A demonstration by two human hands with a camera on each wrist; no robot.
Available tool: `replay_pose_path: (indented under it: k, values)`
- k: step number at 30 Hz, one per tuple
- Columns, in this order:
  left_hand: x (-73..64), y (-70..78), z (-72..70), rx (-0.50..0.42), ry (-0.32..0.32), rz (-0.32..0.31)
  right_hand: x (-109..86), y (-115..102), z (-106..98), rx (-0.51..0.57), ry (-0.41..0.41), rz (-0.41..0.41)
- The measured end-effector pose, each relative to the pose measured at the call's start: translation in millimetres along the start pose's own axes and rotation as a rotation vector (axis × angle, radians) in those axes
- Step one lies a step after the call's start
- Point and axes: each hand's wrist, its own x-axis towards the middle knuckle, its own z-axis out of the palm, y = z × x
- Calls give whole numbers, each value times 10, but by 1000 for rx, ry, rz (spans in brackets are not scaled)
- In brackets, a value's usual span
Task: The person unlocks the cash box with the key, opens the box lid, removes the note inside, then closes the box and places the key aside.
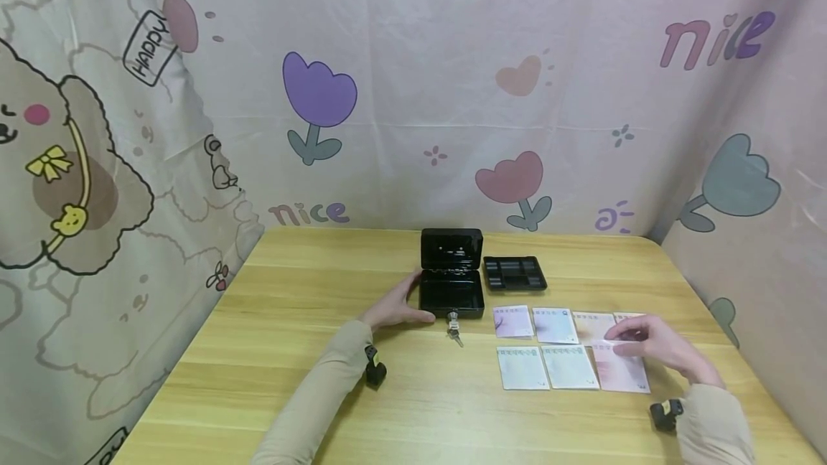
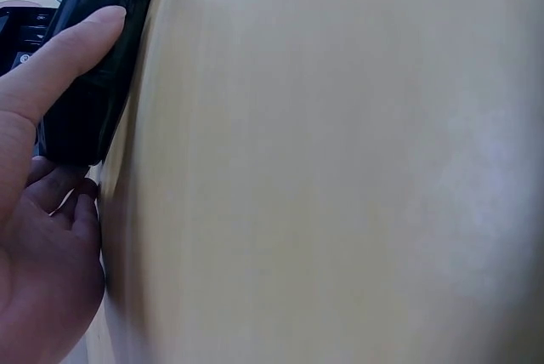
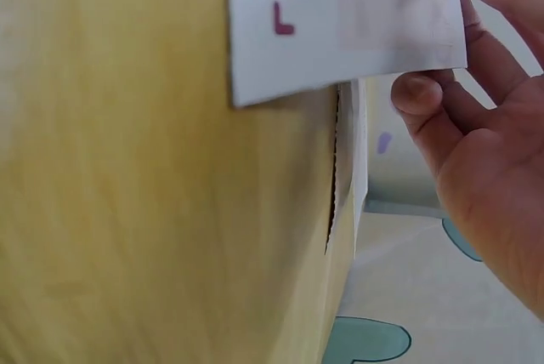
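Note:
A small black cash box stands with its lid raised and keys hanging at its front lock. My left hand holds its front left corner, thumb along the front wall and the other fingers at the side. Over the right end of the printed paper notes, my right hand pinches a pink note by its far edge. That note looks lifted off the table in the right wrist view, with the thumb in front and fingers partly hidden behind it.
A black compartment tray lies right of the box. Printed notes lie in two rows before it, among them a purple one, a blue one and pale green ones. Patterned cloth hangs behind the wooden table.

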Motion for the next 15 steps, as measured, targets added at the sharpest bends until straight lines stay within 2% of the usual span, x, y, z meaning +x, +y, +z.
replay_pose_path:
  k: [5,15]
  values:
    - [2,2,-6,6,-2,1,24,6,23,-10,4,-22]
    - [9,-3,-2,6,-3,-9,39,60,67,-8,13,-130]
